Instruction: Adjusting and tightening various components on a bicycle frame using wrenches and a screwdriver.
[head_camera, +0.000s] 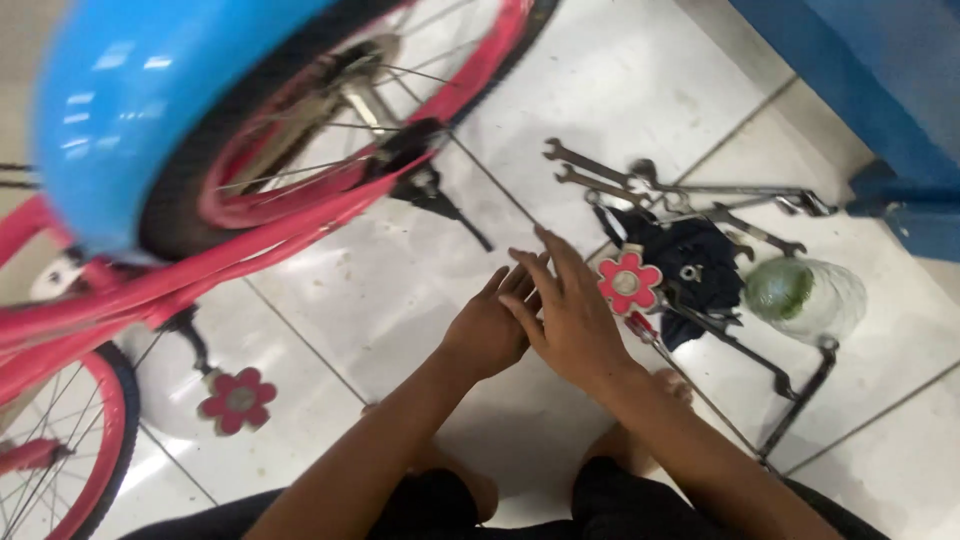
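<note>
My left hand (490, 325) and my right hand (565, 305) meet over the white floor tiles, the right palm laid across the left fingers. Neither hand holds anything that I can see. Just right of my right hand lies a pink flower-shaped pedal (629, 283) on a black metal crank. Several open-ended wrenches (600, 178) lie on the tiles beyond it. A pink bicycle frame (200, 270) with a blue mudguard (150, 100) fills the upper left.
A dark cloth (700, 262) lies among the tools, and a clear plastic bag with green contents (805, 293) sits to the right. A second pink flower pedal (238, 400) hangs at lower left. A blue structure (880, 90) stands at upper right. My knees are at the bottom.
</note>
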